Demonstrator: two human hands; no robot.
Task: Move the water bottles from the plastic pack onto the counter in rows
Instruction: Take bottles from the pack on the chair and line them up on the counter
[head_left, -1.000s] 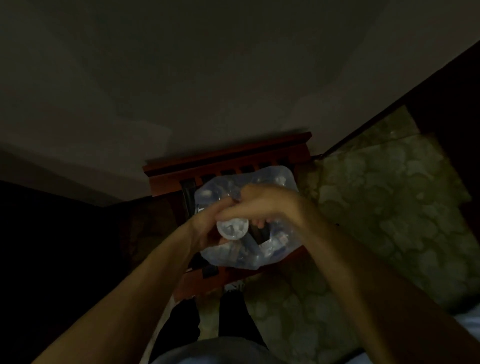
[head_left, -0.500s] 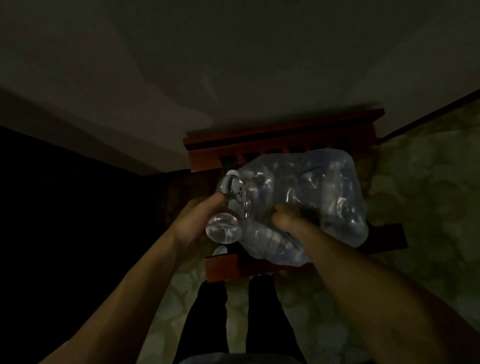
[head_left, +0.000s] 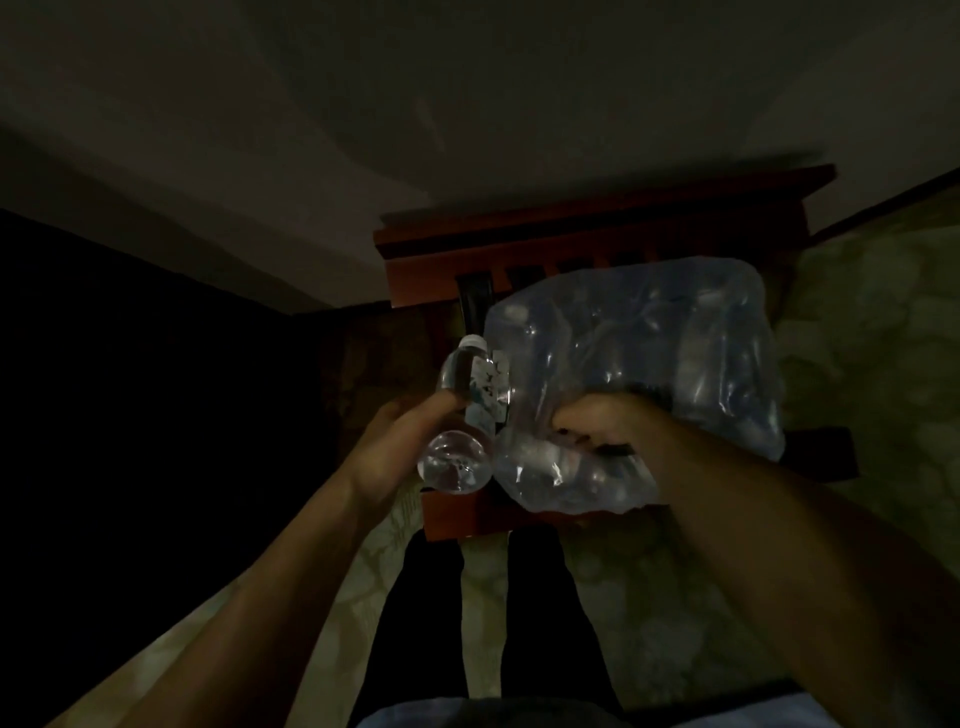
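Presently, left hand (head_left: 387, 457) fingers wrap the water bottle (head_left: 467, 415), cap pointing away; right hand (head_left: 597, 426) fingers clench the plastic pack (head_left: 675, 353).

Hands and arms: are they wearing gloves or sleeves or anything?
No gloves. The left hand and right hand are bare, and both forearms are bare as far as the picture shows. No watch, ring or bracelet is visible, though the light is dim.
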